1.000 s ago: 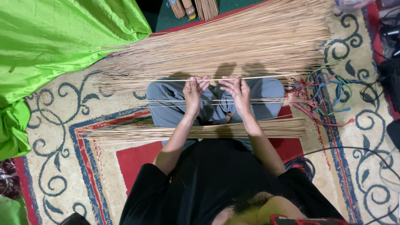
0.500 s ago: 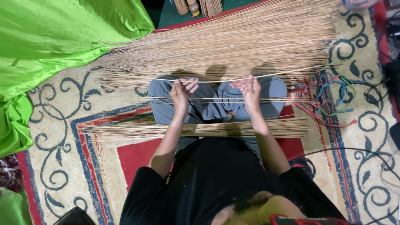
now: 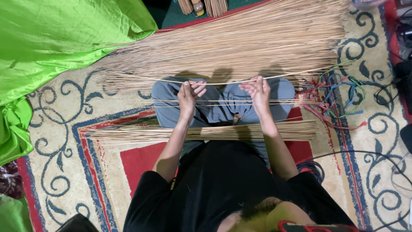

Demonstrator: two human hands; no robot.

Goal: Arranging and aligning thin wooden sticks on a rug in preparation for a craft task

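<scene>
The person sits cross-legged on a patterned carpet, and both hands are raised over the knees; the left hand and the right hand each pinch the same thin stick, fingers closed narrow around it, so it runs level between them and juts out past both sides, just in front of the big heap of sticks spread toward the carpet's far edge; compared with half a second ago the hands have drawn a little closer together and the stick has lifted nearer the heap; a smaller bundle of sticks lies across the lap, nearer the body, unchanged; a green cloth covers the far left corner; coloured cords lie tangled by the right knee.
</scene>
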